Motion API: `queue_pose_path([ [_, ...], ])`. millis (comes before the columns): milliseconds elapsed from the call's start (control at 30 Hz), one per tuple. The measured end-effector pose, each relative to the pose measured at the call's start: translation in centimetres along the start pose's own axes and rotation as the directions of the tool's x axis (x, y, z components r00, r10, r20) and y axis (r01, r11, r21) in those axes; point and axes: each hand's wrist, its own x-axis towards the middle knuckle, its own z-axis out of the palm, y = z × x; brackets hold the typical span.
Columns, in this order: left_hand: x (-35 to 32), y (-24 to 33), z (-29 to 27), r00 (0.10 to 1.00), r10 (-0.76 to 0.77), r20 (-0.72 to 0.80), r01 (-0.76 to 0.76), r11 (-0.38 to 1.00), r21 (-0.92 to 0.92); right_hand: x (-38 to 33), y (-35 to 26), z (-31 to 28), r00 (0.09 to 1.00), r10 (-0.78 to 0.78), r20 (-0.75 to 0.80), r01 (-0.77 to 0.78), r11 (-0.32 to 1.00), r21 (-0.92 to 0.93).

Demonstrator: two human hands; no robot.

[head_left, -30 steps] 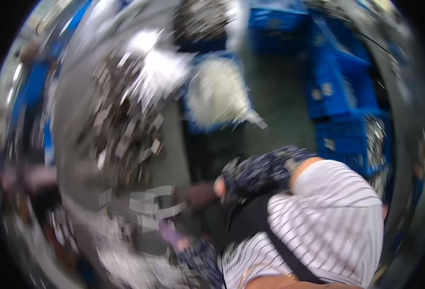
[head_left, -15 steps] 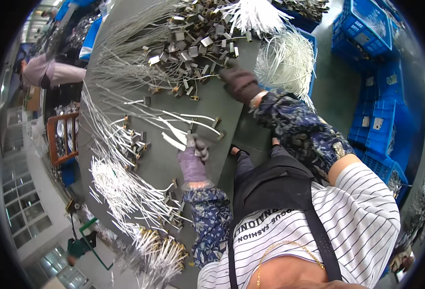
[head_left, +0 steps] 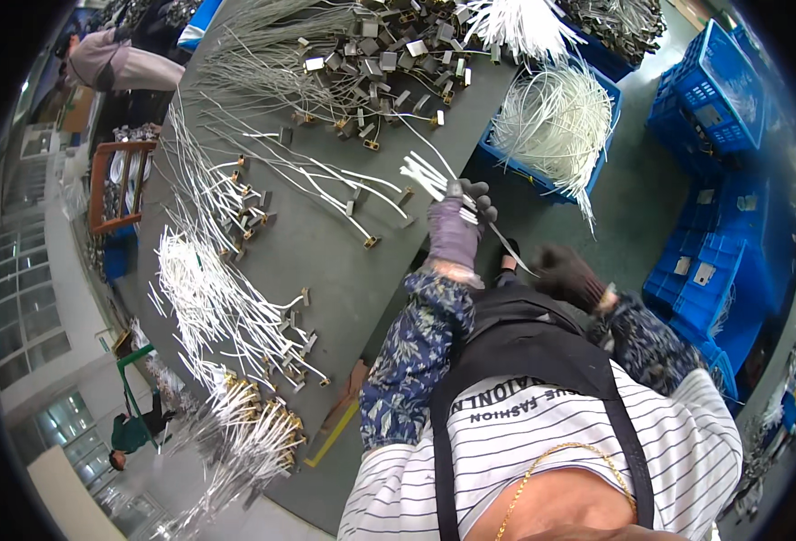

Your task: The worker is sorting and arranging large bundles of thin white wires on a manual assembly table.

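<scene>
My left hand (head_left: 456, 227), in a purple-grey glove, is closed round a small bunch of white sleeves (head_left: 425, 173) just past the table's edge. A thin pale wire (head_left: 511, 246) runs from this bunch down to my right hand (head_left: 569, 278). That hand, in a dark glove and a little smeared, is closed at the wire's end in front of my apron. Left of my hands, a few wired dark blocks with brass ends (head_left: 372, 242) lie apart, white sleeves on their leads. Farther off is a heap of similar blocks (head_left: 389, 63) with long wires.
White-sleeved leads (head_left: 213, 288) lie in a pile along the table's left side. A blue crate (head_left: 607, 162) full of white sleeves stands beyond the table edge. Stacked blue crates (head_left: 713, 90) rise at the right. A wooden chair (head_left: 120, 221) and other people are past the table's far side.
My left hand has moved right, off the table, with the white sleeves. My right hand has come back from the block heap toward my body, a wire now stretched to it.
</scene>
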Motion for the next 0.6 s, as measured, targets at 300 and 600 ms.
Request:
queue_pose_path([
  [300,1.3,5.5,-0.2,0.913,0.408,-0.002,-0.404,0.905,0.134,-10.6,25.7,-12.4,0.926,0.349,-0.146,-0.325,0.536,-0.779],
  [600,-0.9,11.5,1.9,0.814,0.570,-0.110,-0.546,0.816,0.189,-7.4,21.7,-10.4,0.906,0.351,-0.238,-0.416,0.622,-0.663],
])
